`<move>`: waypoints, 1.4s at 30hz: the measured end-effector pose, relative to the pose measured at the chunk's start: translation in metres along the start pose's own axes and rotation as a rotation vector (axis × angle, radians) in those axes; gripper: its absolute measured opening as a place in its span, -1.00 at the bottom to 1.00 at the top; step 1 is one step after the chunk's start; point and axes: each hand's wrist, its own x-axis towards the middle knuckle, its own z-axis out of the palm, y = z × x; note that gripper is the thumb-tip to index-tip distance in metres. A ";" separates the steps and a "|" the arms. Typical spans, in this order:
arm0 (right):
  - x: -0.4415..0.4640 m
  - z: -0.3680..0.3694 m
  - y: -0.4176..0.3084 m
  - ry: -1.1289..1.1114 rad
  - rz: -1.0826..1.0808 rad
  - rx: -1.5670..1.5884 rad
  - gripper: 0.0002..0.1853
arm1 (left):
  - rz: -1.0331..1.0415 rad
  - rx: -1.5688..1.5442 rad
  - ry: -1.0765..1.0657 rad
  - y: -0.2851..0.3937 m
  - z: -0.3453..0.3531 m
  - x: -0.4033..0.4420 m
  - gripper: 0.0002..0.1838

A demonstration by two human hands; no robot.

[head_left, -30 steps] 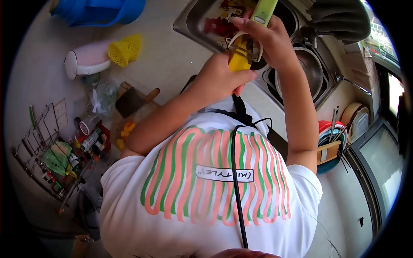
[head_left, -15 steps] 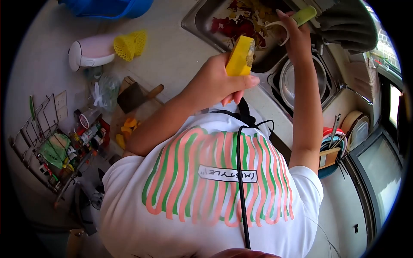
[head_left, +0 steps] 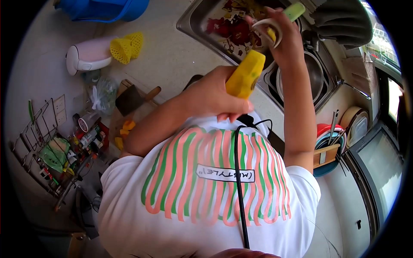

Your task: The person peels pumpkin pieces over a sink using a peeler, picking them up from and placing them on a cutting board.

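Note:
My left hand (head_left: 211, 90) is closed around a yellow piece of pumpkin (head_left: 246, 76), held up at a tilt in front of my shirt. A darker patch of skin shows on the pumpkin's lower right side. In my right hand (head_left: 287, 41) is a peeler (head_left: 295, 12) with a light green handle and a curved white head. A bit of yellow shows within the peeler's head, which is apart from the pumpkin. Behind both hands is the metal sink (head_left: 189, 21), where dark red and yellowish peelings (head_left: 234, 32) lie.
A round metal pot (head_left: 320, 73) stands in the second basin to the right. On the left are a cleaver (head_left: 129, 99), orange chunks (head_left: 127, 125), a pink-and-white kettle (head_left: 88, 53) and a wire rack (head_left: 36, 129). A black cable (head_left: 241, 185) hangs over my shirt.
My left hand has lowered slightly and turned the pumpkin, which now leans further right. My right hand has moved left with the peeler, whose head has turned and now shows yellow in it.

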 end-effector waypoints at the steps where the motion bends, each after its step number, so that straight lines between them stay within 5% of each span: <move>1: 0.014 -0.023 0.006 0.091 -0.110 -0.265 -0.85 | 0.029 -0.007 -0.058 0.003 0.001 -0.007 -0.81; 5: 0.014 -0.052 -0.003 0.149 -0.264 -0.778 -0.86 | 0.000 -0.094 0.073 0.004 -0.011 -0.001 -0.80; 8: -0.017 -0.003 -0.006 0.014 -0.196 -0.095 -0.88 | -0.075 -0.306 0.058 -0.005 -0.016 0.011 -0.83; 12: -0.043 0.026 0.002 -0.467 -0.203 -0.427 -0.87 | -0.177 -0.407 -0.039 -0.008 -0.010 0.018 -0.87; 14: -0.034 0.017 -0.004 -0.190 -0.082 -0.219 -0.86 | -0.163 -0.273 -0.046 -0.004 -0.007 0.014 -0.88; 15: -0.022 0.012 -0.007 -0.096 -0.190 -0.249 -0.83 | -0.159 -0.178 -0.043 0.001 -0.002 0.007 -0.87; 16: 0.002 -0.027 -0.003 0.008 -0.366 -0.803 -0.83 | -0.155 -0.081 -0.040 0.006 0.003 0.001 -0.87; 18: 0.013 -0.061 -0.005 0.117 -0.347 -1.010 -0.86 | -0.158 -0.084 0.006 0.010 0.003 0.000 -0.84; 21: -0.014 -0.012 -0.019 0.101 -0.331 -0.478 -0.81 | -0.081 -0.108 0.145 -0.005 -0.016 0.018 -0.86; 26: -0.044 0.032 -0.011 -0.245 -0.182 -0.656 -0.81 | -0.129 -0.045 0.106 -0.007 -0.010 0.030 -0.85; 28: -0.027 0.023 0.000 -0.114 -0.112 -0.469 -0.81 | -0.095 -0.015 0.152 -0.007 -0.009 0.030 -0.85; 30: 0.013 -0.020 0.009 -0.034 -0.294 -0.673 -0.78 | -0.095 0.066 0.146 -0.011 -0.008 0.027 -0.88; 33: 0.043 -0.074 0.010 0.121 -0.236 -0.832 -0.81 | -0.117 0.131 0.139 -0.006 0.002 0.014 -0.87; 37: 0.011 -0.021 0.007 0.001 -0.173 -0.472 -0.78 | -0.118 0.042 0.305 -0.015 -0.018 0.036 -0.87; 42: -0.023 0.021 0.015 -0.275 -0.126 -0.721 -0.79 | -0.130 0.006 0.259 -0.016 -0.015 0.046 -0.86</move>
